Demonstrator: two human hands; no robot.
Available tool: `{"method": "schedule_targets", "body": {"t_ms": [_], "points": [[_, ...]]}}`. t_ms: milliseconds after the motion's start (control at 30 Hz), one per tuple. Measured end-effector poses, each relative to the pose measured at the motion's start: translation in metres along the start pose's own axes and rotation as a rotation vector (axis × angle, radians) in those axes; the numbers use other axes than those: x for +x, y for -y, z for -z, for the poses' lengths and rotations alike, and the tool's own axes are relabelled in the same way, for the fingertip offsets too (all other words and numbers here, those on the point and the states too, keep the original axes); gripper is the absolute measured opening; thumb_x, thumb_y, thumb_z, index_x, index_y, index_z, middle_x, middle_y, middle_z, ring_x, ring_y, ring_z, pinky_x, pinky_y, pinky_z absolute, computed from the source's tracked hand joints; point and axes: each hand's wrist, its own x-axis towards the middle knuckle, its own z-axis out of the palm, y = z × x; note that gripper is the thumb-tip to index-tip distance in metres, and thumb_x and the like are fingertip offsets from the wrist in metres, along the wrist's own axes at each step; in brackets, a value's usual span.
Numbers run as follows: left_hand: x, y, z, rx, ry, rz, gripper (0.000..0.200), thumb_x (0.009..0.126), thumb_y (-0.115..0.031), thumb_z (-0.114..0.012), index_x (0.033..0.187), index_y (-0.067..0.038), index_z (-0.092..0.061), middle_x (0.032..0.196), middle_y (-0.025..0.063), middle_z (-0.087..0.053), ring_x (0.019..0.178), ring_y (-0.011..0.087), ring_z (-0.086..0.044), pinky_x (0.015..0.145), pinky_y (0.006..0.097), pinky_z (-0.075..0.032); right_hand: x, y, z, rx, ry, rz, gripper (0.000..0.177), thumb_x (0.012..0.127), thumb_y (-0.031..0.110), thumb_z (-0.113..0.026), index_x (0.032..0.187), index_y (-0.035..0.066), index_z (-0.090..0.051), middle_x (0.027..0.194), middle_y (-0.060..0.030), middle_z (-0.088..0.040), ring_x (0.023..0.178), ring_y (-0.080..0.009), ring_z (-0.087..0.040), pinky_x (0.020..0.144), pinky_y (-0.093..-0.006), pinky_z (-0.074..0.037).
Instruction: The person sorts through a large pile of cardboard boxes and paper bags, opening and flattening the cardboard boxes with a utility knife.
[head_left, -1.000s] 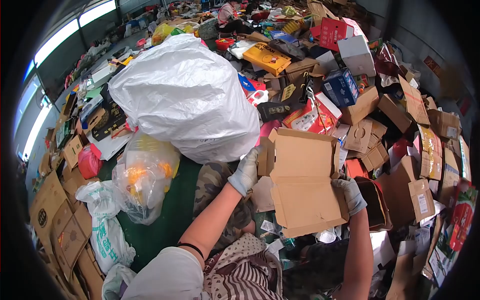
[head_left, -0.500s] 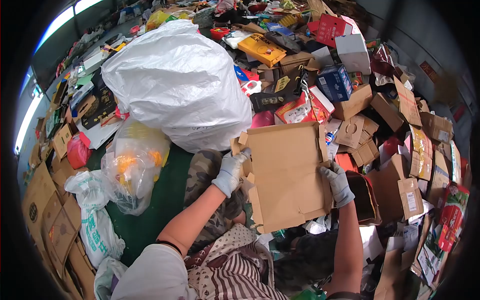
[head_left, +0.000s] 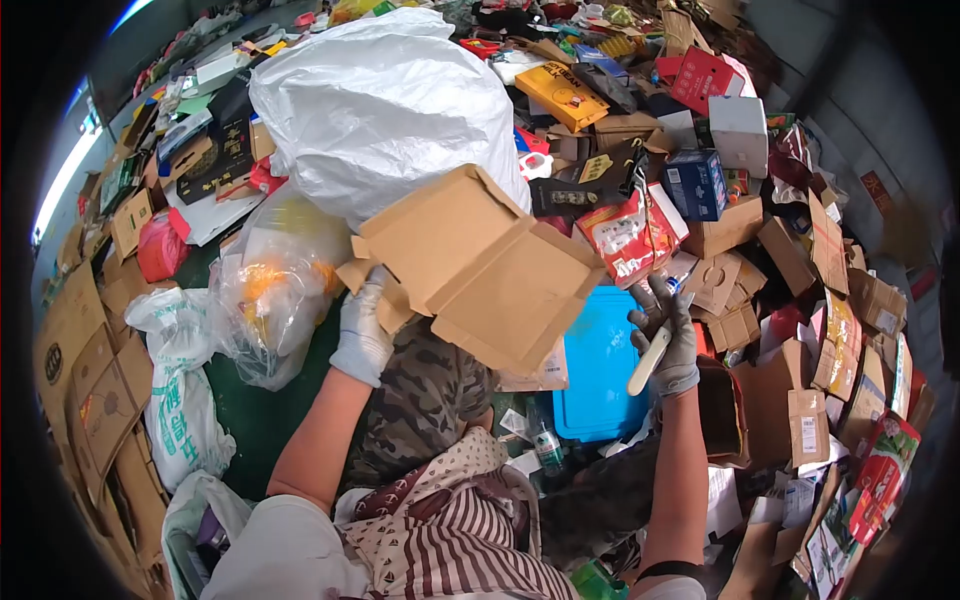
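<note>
From where I stand, the heap of boxes and packaging (head_left: 820,400) spreads widest, up the whole right side and across the back. The white sack (head_left: 400,110) bulges in front of the seated person, higher than anything near it. Then comes the carton (head_left: 450,240), opened out along its crease and tilted, in the air over the person's camouflage trousers (head_left: 415,410); its top edge overlaps the sack from here, though I can't tell if they touch. On the left, the clear bag (head_left: 265,300), with something orange inside, sits on the green floor (head_left: 255,425), just beside the printed bag (head_left: 185,395). A blue tub (head_left: 600,385) stands between the carton and the right hand, below a red packet (head_left: 625,240).

Both hands are gloved. The left hand (head_left: 365,325) has its fingers clenched on the carton's left flap. The right hand (head_left: 667,335) is turned palm up, its fingers loosely spread, clear of the carton. Smallest of all, a pale-handled tool (head_left: 648,365) lies slantwise across that palm.
</note>
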Motion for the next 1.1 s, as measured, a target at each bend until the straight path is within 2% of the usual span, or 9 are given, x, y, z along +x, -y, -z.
{"method": "schedule_targets", "body": {"t_ms": [100,233,367,467,633,733,900,1000,1100], "points": [[-0.008,-0.022,0.023,0.029,-0.097,-0.101,0.045,0.088,-0.029,-0.062,0.126,-0.014,-0.044,0.113,0.0052,-0.056,0.100,0.0210,-0.059,0.075,0.0420,-0.055,0.012,-0.016,-0.011,-0.044,-0.001,0.059,0.052,0.095,0.039,-0.038,0.132,0.003,-0.042,0.131,-0.0190,-0.048,0.117,-0.0323,-0.051,0.090,-0.0417,-0.048],[-0.019,-0.032,0.040,-0.025,-0.208,-0.272,0.047,0.088,-0.025,-0.062,0.128,-0.013,-0.041,0.114,0.0048,-0.055,0.100,0.0207,-0.060,0.071,0.0406,-0.056,0.024,-0.031,-0.005,0.011,0.121,0.006,0.051,0.095,0.037,-0.039,0.131,0.001,-0.043,0.133,-0.0195,-0.046,0.128,-0.0346,-0.039,0.107,-0.0475,-0.032],[-0.021,-0.048,0.057,0.023,-0.219,-0.388,0.051,0.087,-0.026,-0.064,0.130,-0.014,-0.040,0.115,0.0041,-0.054,0.100,0.0193,-0.060,0.069,0.0384,-0.057,0.026,-0.035,-0.010,0.216,0.050,-0.076,0.028,0.091,0.028,-0.047,0.095,0.003,-0.059,0.078,-0.0108,-0.061,0.085,-0.0283,-0.058,0.087,-0.0419,-0.044],[-0.025,-0.057,0.058,0.071,-0.300,-0.404,0.048,0.087,-0.033,-0.063,0.127,-0.016,-0.043,0.114,0.0030,-0.056,0.100,0.0189,-0.060,0.072,0.0398,-0.056,0.030,-0.038,-0.013,0.245,0.132,-0.076,0.023,0.089,0.026,-0.048,0.082,0.005,-0.055,0.063,-0.0086,-0.053,0.077,-0.0268,-0.056,0.080,-0.0409,-0.043],[-0.026,-0.053,0.061,0.032,-0.310,-0.396,0.047,0.087,-0.031,-0.063,0.127,-0.013,-0.044,0.114,0.0043,-0.056,0.100,0.0200,-0.059,0.074,0.0376,-0.055,0.035,-0.036,-0.014,0.231,0.183,-0.113,0.029,0.088,0.028,-0.048,0.069,0.007,-0.050,0.062,-0.0100,-0.051,0.068,-0.0251,-0.048,0.069,-0.0379,-0.039],[-0.044,-0.048,0.035,0.006,-0.208,-0.276,0.037,0.089,-0.029,-0.059,0.119,-0.009,-0.049,0.105,0.0053,-0.058,0.090,0.0171,-0.061,0.073,0.0337,-0.054,0.031,-0.035,-0.024,-0.081,-0.210,-0.070,0.029,0.086,0.039,-0.055,0.075,0.012,-0.049,0.065,-0.0016,-0.044,0.068,-0.0198,-0.047,0.059,-0.0337,-0.040],[-0.054,-0.056,0.029,0.449,0.356,0.091,0.034,0.085,-0.027,-0.066,0.108,-0.002,-0.061,0.098,0.0025,-0.064,0.086,0.0092,-0.056,0.077,0.0269,-0.046,0.045,-0.052,0.078,-0.435,-0.181,-0.159,0.024,0.089,0.041,-0.050,0.085,0.018,-0.056,0.065,0.0004,-0.059,0.046,-0.0108,-0.053,0.032,-0.0228,-0.041],[-0.075,-0.100,0.005,0.876,0.467,0.197,0.046,0.082,-0.039,-0.067,0.097,0.004,-0.063,0.081,0.0026,-0.062,0.075,0.0083,-0.054,0.068,0.0245,-0.044,0.039,-0.049,0.095,-0.651,-0.225,-0.357,0.039,0.082,0.048,-0.055,0.097,0.012,-0.055,0.073,-0.0103,-0.061,0.043,-0.0211,-0.054,0.035,-0.0332,-0.043],[-0.067,-0.109,0.031,0.739,0.558,0.181,0.043,0.084,-0.038,-0.065,0.097,0.003,-0.063,0.082,0.0034,-0.063,0.075,0.0088,-0.055,0.069,0.0247,-0.045,0.017,-0.044,0.058,-0.829,-0.209,-0.502,0.039,0.085,0.046,-0.050,0.101,0.011,-0.055,0.077,-0.0100,-0.062,0.045,-0.0194,-0.053,0.038,-0.0315,-0.043]]}}
